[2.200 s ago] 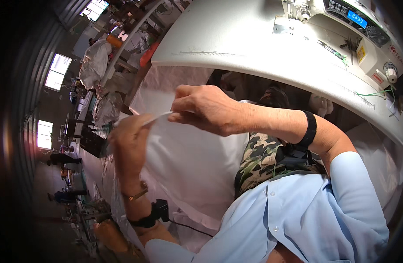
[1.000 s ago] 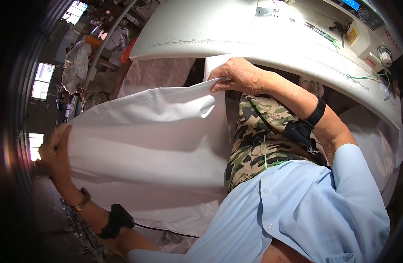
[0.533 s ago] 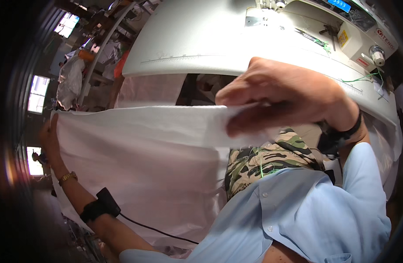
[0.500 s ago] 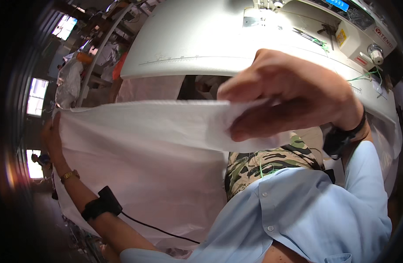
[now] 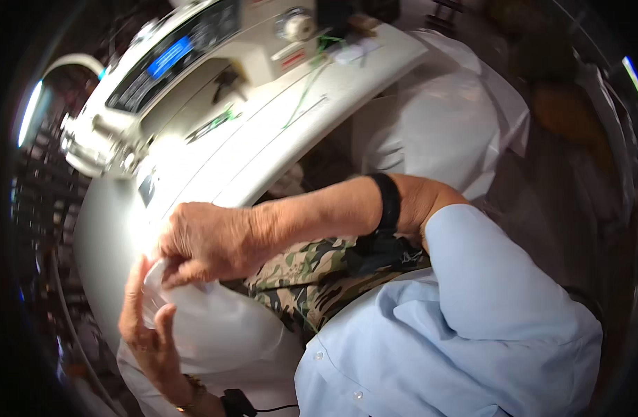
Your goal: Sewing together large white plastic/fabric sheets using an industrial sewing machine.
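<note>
A large white sheet of cloth (image 5: 225, 330) hangs over my lap at the lower left, its upper edge bunched between my hands. My right hand (image 5: 211, 240) reaches across my body with fingers curled closed on that bunched edge. Just below and to the left is my left hand (image 5: 150, 337), its thumb and fingers stretched upward and apart around the cloth's edge. The left fingertips come close to the right hand's knuckles; whether they touch is hard to tell.
A white sewing machine (image 5: 263, 45) with a lit blue display stands on the pale table (image 5: 256, 163) beyond my hands. Green threads (image 5: 308, 87) and dark tweezers (image 5: 209, 127) lie there. White material (image 5: 437, 118) is heaped past the table's right end.
My view has swung right. My right hand has crossed over to my left hand, bringing its cloth edge along. The cloth, stretched wide before, is now folded together, and the left fingers have spread.
</note>
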`<action>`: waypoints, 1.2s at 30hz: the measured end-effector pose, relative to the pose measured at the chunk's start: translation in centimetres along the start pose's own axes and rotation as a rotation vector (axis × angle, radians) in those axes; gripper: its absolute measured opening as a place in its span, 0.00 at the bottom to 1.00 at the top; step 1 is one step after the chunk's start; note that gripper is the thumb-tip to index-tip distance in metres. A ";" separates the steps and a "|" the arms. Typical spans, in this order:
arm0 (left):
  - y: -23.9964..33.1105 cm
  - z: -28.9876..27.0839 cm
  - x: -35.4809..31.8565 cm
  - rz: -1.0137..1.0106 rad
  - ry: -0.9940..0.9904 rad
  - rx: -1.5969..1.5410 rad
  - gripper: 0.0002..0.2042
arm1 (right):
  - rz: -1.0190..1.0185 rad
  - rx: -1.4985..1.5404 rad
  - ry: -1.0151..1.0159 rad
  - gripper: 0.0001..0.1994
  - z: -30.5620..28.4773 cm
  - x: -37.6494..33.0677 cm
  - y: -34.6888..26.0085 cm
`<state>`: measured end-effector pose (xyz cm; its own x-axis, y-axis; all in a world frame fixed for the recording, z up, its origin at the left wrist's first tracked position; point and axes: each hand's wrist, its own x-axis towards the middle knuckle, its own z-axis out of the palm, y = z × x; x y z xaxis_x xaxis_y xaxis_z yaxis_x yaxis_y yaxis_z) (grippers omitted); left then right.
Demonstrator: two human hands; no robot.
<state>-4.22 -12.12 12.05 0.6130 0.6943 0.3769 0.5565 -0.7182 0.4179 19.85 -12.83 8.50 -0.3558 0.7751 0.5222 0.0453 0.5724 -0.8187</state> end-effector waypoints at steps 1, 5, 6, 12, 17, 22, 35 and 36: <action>1.0 1.7 0.9 -0.043 0.023 0.042 0.16 | -0.019 0.007 0.028 0.13 -0.3 -0.6 0.2; 2.6 1.5 2.3 0.216 0.105 0.054 0.12 | 0.131 0.523 0.032 0.22 0.3 -4.4 0.7; 3.1 1.3 2.3 0.209 0.112 0.094 0.11 | 0.247 0.518 -0.138 0.14 0.6 -4.8 0.9; 5.1 1.7 6.2 0.374 0.173 0.461 0.09 | -0.074 0.091 -0.712 0.12 1.7 -12.4 0.5; 4.9 6.7 6.0 0.225 0.268 0.080 0.10 | 0.137 -0.191 0.002 0.10 -10.2 -19.6 2.7; 5.1 10.8 5.8 0.101 0.070 -0.093 0.06 | 0.849 -1.016 0.050 0.11 -21.7 -26.9 2.2; 8.7 15.5 4.0 0.099 -0.113 -0.427 0.10 | 0.797 -1.326 -1.083 0.06 -19.3 -28.3 4.4; 8.5 15.5 3.8 0.074 -0.123 -0.471 0.12 | 0.853 -1.339 -1.094 0.06 -20.1 -28.3 3.9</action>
<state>11.54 -16.34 4.25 0.7188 0.6111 0.3315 0.2120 -0.6468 0.7326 48.89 -27.12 -4.66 -0.1736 0.7436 -0.6457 0.8857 0.4046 0.2279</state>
